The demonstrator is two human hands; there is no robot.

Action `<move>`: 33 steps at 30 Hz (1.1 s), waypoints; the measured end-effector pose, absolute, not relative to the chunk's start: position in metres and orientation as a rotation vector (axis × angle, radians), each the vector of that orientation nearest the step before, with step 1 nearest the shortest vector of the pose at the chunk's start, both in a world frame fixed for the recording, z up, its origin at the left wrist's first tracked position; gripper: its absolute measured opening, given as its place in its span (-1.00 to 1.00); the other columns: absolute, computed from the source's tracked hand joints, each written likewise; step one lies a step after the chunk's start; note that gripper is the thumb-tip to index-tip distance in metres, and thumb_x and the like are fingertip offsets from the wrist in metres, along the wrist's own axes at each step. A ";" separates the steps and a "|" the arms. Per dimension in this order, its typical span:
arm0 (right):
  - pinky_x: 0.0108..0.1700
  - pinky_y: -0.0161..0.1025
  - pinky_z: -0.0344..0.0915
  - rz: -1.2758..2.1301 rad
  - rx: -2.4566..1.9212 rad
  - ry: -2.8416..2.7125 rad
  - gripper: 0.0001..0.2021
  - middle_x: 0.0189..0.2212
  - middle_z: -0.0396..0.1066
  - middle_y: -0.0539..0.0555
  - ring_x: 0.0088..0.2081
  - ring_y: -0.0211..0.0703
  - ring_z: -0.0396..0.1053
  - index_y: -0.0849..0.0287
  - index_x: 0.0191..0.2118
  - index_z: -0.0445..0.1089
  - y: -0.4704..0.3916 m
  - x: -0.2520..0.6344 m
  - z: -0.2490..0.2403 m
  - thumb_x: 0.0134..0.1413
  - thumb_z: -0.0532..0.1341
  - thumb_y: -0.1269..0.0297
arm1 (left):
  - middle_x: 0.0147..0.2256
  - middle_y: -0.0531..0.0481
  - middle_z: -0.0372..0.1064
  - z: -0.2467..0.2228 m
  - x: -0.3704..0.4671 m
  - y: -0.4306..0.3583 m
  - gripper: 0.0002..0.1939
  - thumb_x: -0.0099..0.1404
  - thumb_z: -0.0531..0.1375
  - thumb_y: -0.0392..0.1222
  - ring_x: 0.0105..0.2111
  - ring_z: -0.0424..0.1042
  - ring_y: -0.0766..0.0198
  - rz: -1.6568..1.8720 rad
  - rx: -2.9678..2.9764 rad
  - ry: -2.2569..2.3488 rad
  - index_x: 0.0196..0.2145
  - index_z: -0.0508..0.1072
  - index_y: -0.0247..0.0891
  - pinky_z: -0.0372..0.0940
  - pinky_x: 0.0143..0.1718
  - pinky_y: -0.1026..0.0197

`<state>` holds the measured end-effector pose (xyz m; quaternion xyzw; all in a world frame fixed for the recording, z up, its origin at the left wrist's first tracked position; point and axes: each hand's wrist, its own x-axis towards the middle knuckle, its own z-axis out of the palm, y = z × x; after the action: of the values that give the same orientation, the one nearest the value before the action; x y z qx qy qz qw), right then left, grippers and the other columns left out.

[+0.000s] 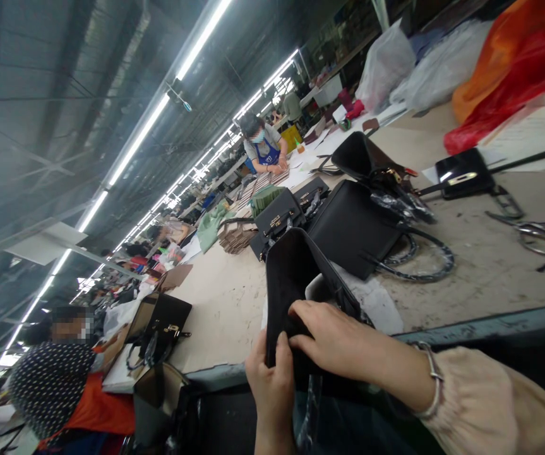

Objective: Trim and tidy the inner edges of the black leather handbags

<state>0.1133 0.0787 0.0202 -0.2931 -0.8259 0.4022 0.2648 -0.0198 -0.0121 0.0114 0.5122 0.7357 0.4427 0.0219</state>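
A black handbag gapes open at the table's front edge, its dark inside facing me. My left hand grips the bag's near side wall, thumb inside and fingers outside. My right hand, with a silver bangle at the wrist, reaches over the opening; its fingertips are bent at the dark lining, and whether they pinch it is hidden. A pale piece shows inside the bag beyond the right hand. A plastic-wrapped handle hangs below the bag.
Behind lie more black bags with wrapped handles. To the right are scissors, a shiny black item and red-orange plastic. Another bag stands left, near a person in a dotted head covering. A masked person works farther back.
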 end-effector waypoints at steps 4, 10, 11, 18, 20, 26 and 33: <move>-0.12 -0.19 0.22 1.080 -0.814 -2.241 -0.81 -0.23 0.43 0.14 -0.16 -0.04 0.38 0.22 -0.18 0.37 0.077 0.106 0.023 0.09 0.12 0.33 | -0.34 -0.08 0.49 0.015 -0.020 -0.013 -0.78 0.21 0.16 -0.15 -0.34 0.47 0.17 1.349 1.569 2.217 -0.27 0.50 -0.33 0.37 -0.31 0.23; -0.20 -0.25 0.20 1.031 -0.810 -2.247 -0.82 -0.25 0.44 0.13 -0.19 -0.07 0.39 0.22 -0.21 0.36 0.080 0.105 0.023 0.00 0.14 0.42 | -0.36 -0.04 0.48 0.015 -0.014 -0.013 -0.78 0.22 0.14 -0.14 -0.35 0.45 0.20 1.358 1.511 2.204 -0.26 0.49 -0.30 0.33 -0.30 0.25; -0.22 -0.26 0.20 1.027 -0.800 -2.257 -0.83 -0.27 0.44 0.11 -0.21 -0.08 0.39 0.21 -0.23 0.36 0.080 0.105 0.023 0.00 0.14 0.43 | -0.37 -0.03 0.48 0.014 -0.013 -0.013 -0.78 0.23 0.13 -0.14 -0.36 0.44 0.21 1.357 1.510 2.200 -0.26 0.49 -0.30 0.32 -0.30 0.25; -0.30 -0.31 0.13 0.944 -0.693 -2.284 -0.87 -0.35 0.43 0.04 -0.29 -0.17 0.37 0.18 -0.31 0.32 0.088 0.106 0.016 -0.02 0.13 0.49 | -0.32 -0.04 0.49 0.016 -0.010 -0.010 -0.77 0.21 0.13 -0.16 -0.30 0.44 0.19 1.349 1.485 2.177 -0.23 0.49 -0.29 0.31 -0.23 0.24; -0.31 -0.32 0.12 0.906 -0.641 -2.291 -0.87 -0.35 0.42 0.03 -0.29 -0.19 0.37 0.18 -0.30 0.30 0.089 0.106 0.012 -0.01 0.13 0.50 | -0.34 -0.04 0.49 0.016 -0.012 -0.010 -0.77 0.20 0.14 -0.16 -0.31 0.45 0.19 1.319 1.478 2.193 -0.24 0.49 -0.30 0.32 -0.26 0.25; -0.28 -0.33 0.13 0.917 -0.617 -2.275 -0.84 -0.32 0.41 0.03 -0.27 -0.20 0.37 0.17 -0.26 0.28 0.090 0.107 0.007 0.00 0.14 0.51 | -0.38 -0.04 0.48 0.016 -0.019 -0.010 -0.74 0.13 0.18 -0.18 -0.36 0.44 0.19 1.270 1.430 2.205 -0.23 0.50 -0.33 0.33 -0.33 0.26; -0.35 -0.33 0.09 0.913 -0.625 -2.289 -0.81 -0.35 0.41 0.03 -0.32 -0.19 0.38 0.17 -0.26 0.22 0.090 0.103 0.010 -0.01 0.07 0.56 | -0.39 -0.02 0.48 0.018 -0.017 -0.009 -0.75 0.12 0.17 -0.19 -0.38 0.43 0.20 1.279 1.429 2.199 -0.24 0.50 -0.32 0.32 -0.34 0.28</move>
<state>0.1033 0.0900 0.0102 -0.2348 -0.8602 0.3431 0.2952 -0.0166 -0.0092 0.0185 0.4868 0.7489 0.4355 0.1117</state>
